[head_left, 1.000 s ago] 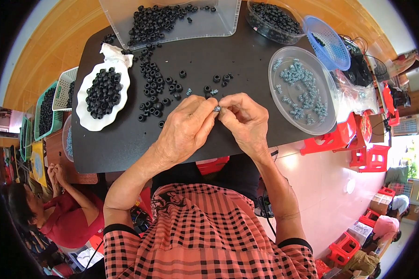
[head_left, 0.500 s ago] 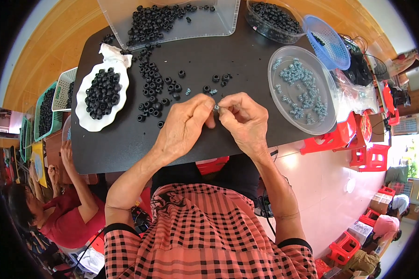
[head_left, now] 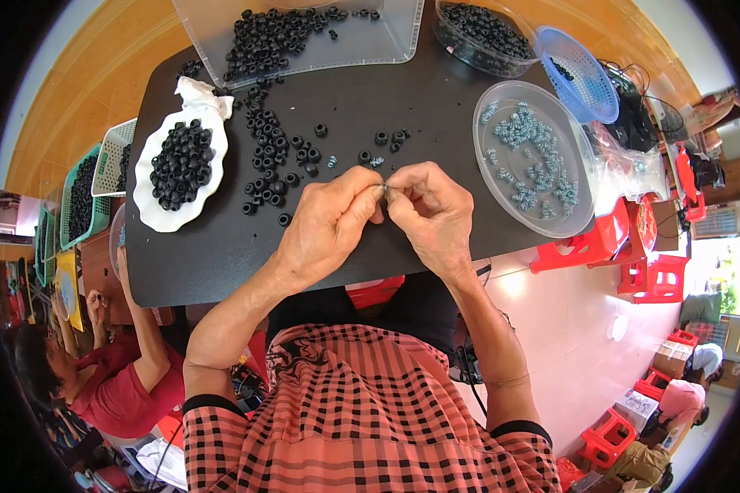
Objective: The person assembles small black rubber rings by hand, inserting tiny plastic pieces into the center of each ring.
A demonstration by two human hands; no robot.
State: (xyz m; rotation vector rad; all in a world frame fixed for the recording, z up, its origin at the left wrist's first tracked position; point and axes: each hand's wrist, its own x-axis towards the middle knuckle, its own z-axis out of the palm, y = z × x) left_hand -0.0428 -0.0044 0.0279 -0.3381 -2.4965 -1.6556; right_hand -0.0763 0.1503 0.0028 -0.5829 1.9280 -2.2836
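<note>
My left hand [head_left: 325, 226] and my right hand [head_left: 434, 215] meet over the near part of the dark table. Their closed fingertips pinch a small silvery piece [head_left: 384, 188], seemingly a coiled metal spring, mostly hidden by the fingers. Just beyond them lie a loose spring [head_left: 376, 162] and a black ring-shaped part [head_left: 364, 156]. Another spring [head_left: 332, 162] rests farther left, beside loose black parts [head_left: 273, 168] with round holes. To the right of my hands, a round clear plastic tray [head_left: 489, 177] bears many springs [head_left: 543, 152].
A white scalloped plate [head_left: 212, 177] heaped with black parts stands at left. A clear bin [head_left: 370, 37] and clear bowl [head_left: 469, 56] with black parts stand at the far side, beside a blue basket [head_left: 580, 53]. At left a co-worker in a red shirt [head_left: 127, 390] sits close.
My left fingertips have moved slightly right and closed against the right ones, covering most of the small silvery piece. The co-worker's arm at left has shifted a little.
</note>
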